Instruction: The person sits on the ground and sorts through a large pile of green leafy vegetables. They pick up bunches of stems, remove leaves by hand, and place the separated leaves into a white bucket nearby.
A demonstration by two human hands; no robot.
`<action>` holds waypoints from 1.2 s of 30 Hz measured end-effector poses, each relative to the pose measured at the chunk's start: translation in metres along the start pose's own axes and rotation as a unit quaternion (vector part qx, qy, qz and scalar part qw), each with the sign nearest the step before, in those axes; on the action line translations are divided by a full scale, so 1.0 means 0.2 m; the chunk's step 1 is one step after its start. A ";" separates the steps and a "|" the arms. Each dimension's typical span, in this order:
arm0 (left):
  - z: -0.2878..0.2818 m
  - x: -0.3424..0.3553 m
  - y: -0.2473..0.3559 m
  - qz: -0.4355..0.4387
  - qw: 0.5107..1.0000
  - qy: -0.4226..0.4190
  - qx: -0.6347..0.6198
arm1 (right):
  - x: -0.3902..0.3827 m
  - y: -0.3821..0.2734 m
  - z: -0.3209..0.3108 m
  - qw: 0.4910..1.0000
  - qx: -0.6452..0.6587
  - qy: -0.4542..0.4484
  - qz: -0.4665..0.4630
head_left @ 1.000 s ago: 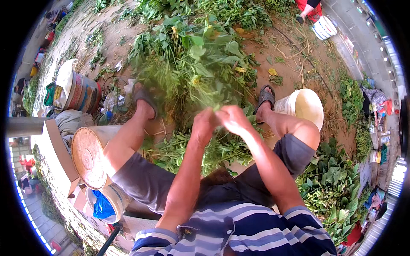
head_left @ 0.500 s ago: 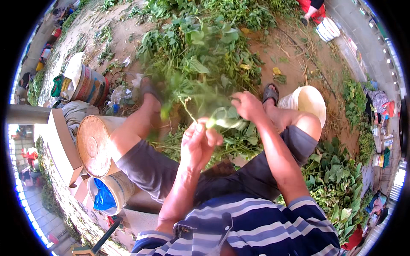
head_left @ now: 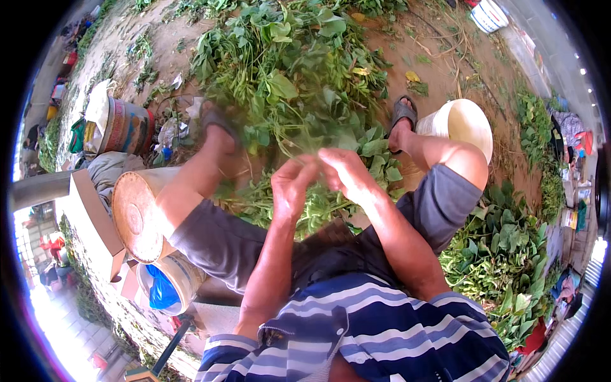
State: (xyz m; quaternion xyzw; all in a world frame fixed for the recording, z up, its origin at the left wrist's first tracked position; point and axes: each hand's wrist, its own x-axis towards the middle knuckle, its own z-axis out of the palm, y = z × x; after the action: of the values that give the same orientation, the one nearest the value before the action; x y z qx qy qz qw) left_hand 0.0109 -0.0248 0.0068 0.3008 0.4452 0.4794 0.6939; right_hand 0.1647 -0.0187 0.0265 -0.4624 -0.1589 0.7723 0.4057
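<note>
Between my knees my left hand (head_left: pixel 293 186) is closed, its fingers pinching the stem of a leafy green plant (head_left: pixel 298 145). The plant's leaves are smeared by motion. My right hand (head_left: pixel 351 179) meets it from the right, fingertips pressed together close to the left fingertips; what they pinch is hidden. Just beyond both hands spreads a big heap of leafy green plants (head_left: pixel 280 86), some with green pods on them. Below the hands, more green pods and leaves (head_left: pixel 312 213) lie between my legs.
At my left stand a lidded round tub (head_left: pixel 135 216), a white bucket with a blue bag (head_left: pixel 188 280), a cardboard box (head_left: pixel 95 219) and a patterned bucket (head_left: pixel 124 127). A cream bucket (head_left: pixel 471 127) lies tipped by my right knee. Another plant heap (head_left: pixel 499 261) is at my right.
My right hand has come in and down to meet my left. The plant, held up before with its pale stem end showing, is now lower. My right knee has shifted outward slightly.
</note>
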 end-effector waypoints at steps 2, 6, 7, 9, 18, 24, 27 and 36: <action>0.00 0.01 0.01 0.001 1.000 0.016 0.019 | -0.02 -0.01 0.03 1.000 -0.002 0.009 -0.023; 0.02 0.00 0.04 -0.015 0.999 0.042 0.019 | -0.01 0.01 0.01 0.999 0.034 -0.004 -0.015; 0.01 0.00 0.02 -0.012 0.999 0.037 0.024 | 0.00 0.01 0.00 1.000 0.029 -0.004 -0.009; 0.01 0.00 0.01 -0.007 0.999 0.030 0.028 | 0.02 0.02 -0.02 1.000 0.028 -0.006 0.004; 0.01 0.01 0.01 -0.013 0.999 0.018 0.042 | 0.04 0.05 -0.04 0.999 0.030 -0.014 0.018; 0.02 0.00 0.02 -0.007 0.994 0.041 0.103 | 0.04 0.08 -0.01 1.000 -0.004 0.008 -0.017; 0.00 0.00 0.01 0.002 0.996 0.029 0.086 | 0.04 0.08 -0.01 1.000 0.014 0.002 -0.004; -0.01 0.00 -0.02 0.010 0.994 0.030 0.103 | 0.06 0.09 -0.02 1.000 -0.006 0.022 -0.020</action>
State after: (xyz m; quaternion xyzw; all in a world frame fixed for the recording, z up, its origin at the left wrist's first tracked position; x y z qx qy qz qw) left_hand 0.0117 -0.0254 0.0026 0.3608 0.5098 0.4465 0.6408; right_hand 0.1571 -0.0222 0.0055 -0.4786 -0.1640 0.7527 0.4213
